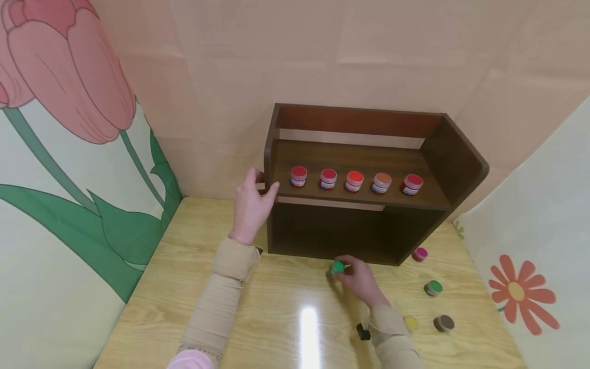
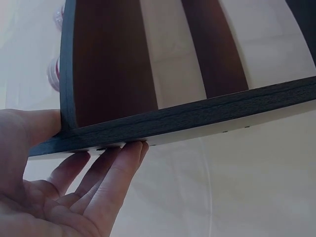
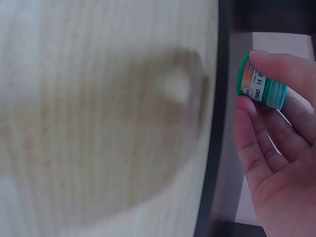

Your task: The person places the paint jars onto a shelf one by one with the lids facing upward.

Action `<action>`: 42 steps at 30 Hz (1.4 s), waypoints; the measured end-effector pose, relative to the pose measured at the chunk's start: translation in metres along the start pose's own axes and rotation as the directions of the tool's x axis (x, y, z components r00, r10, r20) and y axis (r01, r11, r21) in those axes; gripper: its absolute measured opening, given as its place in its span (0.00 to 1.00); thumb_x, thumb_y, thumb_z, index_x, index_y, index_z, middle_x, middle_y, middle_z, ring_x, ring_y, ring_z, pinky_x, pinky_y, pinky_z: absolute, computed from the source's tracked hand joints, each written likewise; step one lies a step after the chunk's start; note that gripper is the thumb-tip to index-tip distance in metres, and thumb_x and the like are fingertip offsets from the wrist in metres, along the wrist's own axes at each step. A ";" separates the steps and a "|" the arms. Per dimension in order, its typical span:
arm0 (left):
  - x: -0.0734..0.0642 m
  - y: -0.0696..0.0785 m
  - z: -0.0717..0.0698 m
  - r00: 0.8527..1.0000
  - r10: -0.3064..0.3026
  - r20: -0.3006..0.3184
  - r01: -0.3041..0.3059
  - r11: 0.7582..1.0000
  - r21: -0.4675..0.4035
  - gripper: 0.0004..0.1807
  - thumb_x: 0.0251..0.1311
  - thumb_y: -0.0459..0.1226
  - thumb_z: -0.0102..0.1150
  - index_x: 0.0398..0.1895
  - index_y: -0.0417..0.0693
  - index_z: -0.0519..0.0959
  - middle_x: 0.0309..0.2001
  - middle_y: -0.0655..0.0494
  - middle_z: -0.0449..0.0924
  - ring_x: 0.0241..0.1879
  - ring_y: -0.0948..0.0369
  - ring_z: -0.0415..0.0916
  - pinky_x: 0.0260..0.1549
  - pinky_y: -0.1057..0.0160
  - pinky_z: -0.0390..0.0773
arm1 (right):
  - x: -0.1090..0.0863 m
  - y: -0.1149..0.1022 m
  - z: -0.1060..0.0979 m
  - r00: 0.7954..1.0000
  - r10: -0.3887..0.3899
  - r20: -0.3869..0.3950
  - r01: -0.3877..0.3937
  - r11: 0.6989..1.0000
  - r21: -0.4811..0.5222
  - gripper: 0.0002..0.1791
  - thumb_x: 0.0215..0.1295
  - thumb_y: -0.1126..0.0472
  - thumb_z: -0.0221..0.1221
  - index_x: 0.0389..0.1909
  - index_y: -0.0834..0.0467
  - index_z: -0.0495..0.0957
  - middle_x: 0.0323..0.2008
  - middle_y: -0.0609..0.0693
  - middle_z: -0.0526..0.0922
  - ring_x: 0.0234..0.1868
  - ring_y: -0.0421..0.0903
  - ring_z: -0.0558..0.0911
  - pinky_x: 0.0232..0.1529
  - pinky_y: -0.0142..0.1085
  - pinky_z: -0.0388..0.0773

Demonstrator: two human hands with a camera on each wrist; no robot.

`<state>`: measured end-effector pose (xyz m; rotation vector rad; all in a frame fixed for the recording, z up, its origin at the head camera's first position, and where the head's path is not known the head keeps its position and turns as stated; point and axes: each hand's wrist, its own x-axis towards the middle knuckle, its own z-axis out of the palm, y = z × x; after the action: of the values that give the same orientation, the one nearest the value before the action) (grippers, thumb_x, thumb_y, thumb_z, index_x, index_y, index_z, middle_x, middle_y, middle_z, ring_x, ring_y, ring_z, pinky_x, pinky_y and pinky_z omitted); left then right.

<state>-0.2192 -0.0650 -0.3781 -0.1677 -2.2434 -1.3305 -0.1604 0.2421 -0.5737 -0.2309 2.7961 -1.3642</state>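
Note:
A dark brown two-tier wooden shelf [image 1: 350, 156] stands against the back of the table. My left hand [image 1: 252, 205] grips its left side panel near the upper board; in the left wrist view the thumb and fingers [image 2: 116, 182] lie on either side of the panel's edge. Between the thumb and fingers of my right hand [image 1: 361, 281] is a small green-lidded paint jar [image 1: 338, 267], held just in front of the shelf's lower opening. The right wrist view shows the jar [image 3: 259, 84] tipped sideways, its printed label visible.
Several red and orange paint jars [image 1: 354, 181] line the upper board. Right of the shelf on the table [image 1: 161, 312] are a magenta jar [image 1: 420, 254], another green jar [image 1: 433, 288], a brown jar [image 1: 444, 323] and a yellow jar [image 1: 411, 323] partly behind my right sleeve.

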 end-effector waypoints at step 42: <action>0.000 -0.002 0.000 1.000 0.004 -0.006 -0.004 1.000 0.015 0.16 0.64 0.38 0.69 0.45 0.40 0.74 0.44 0.45 0.83 0.45 0.49 0.84 0.39 0.57 0.86 | 0.098 -0.092 0.032 0.982 -0.143 -0.120 0.150 0.988 0.047 0.23 0.52 0.70 0.74 0.50 0.63 0.80 0.41 0.57 0.85 0.34 0.50 0.83 0.38 0.43 0.82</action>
<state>-0.2199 -0.0658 -0.3794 -0.1628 -2.2462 -1.3104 -0.2429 0.1470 -0.5170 -0.3748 2.8815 -1.5322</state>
